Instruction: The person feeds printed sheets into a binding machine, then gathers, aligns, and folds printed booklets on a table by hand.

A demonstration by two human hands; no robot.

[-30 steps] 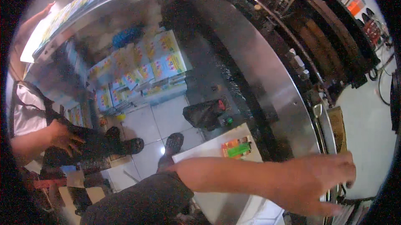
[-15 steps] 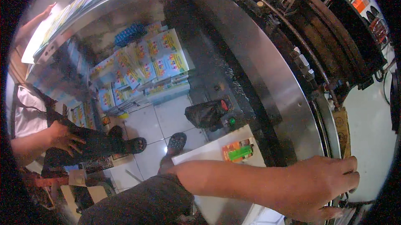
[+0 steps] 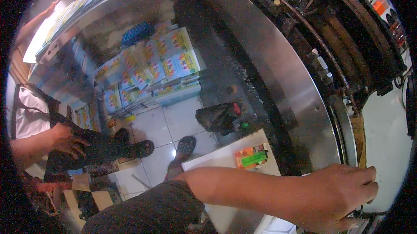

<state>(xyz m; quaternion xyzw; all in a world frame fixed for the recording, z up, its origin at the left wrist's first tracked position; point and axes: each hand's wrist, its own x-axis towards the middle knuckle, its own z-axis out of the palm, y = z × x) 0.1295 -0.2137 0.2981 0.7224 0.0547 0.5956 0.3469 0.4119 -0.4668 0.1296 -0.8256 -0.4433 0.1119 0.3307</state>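
Observation:
My left hand reaches across to the right, by the lower corner of a printing-press-like machine. Its fingers are curled and the thumb is bent below them; whatever they close on is hidden under the hand. A curved metal panel runs just above the wrist. Below the forearm's far side is a white stack or board with a bright green lighter lying on an orange packet. My right hand is out of sight.
Piles of printed sheets stand on the tiled floor, near a black plastic bag. At left sits another person, one hand on their lap, another hand beside raised sheets. An open cardboard box lies lower left.
The view has shifted slightly, so the surroundings sit a little further right. My left hand stays at the machine's corner, its fingers still curled.

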